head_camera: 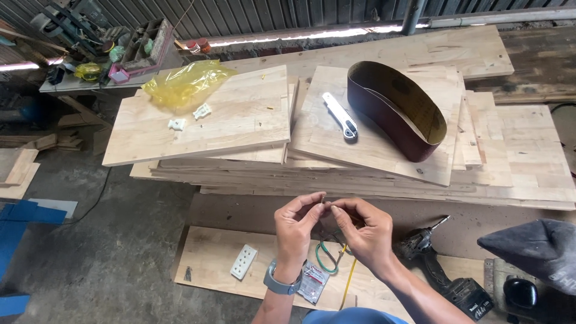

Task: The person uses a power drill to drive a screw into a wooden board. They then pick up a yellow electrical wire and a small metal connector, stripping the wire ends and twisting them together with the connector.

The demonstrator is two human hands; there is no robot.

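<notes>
My left hand [295, 225] and my right hand [365, 229] meet in front of me, fingertips pinched together on a tiny item, maybe a screw [325, 204]; it is too small to tell for sure. The left wrist wears a grey watch [279, 283]. Below the hands, on a low wooden board [210, 264], lie a white socket strip [244, 261], a small clear packet [313, 282], a green wire loop [327, 257] and a yellow wire [348, 281].
A stack of wooden boards [240, 120] holds a yellow plastic bag [183, 84], two small white clips [191, 117], a white utility knife [340, 116] and a dark sanding belt loop [399, 108]. A cordless drill [441, 267] lies at right. Cluttered workbench [90, 54] at far left.
</notes>
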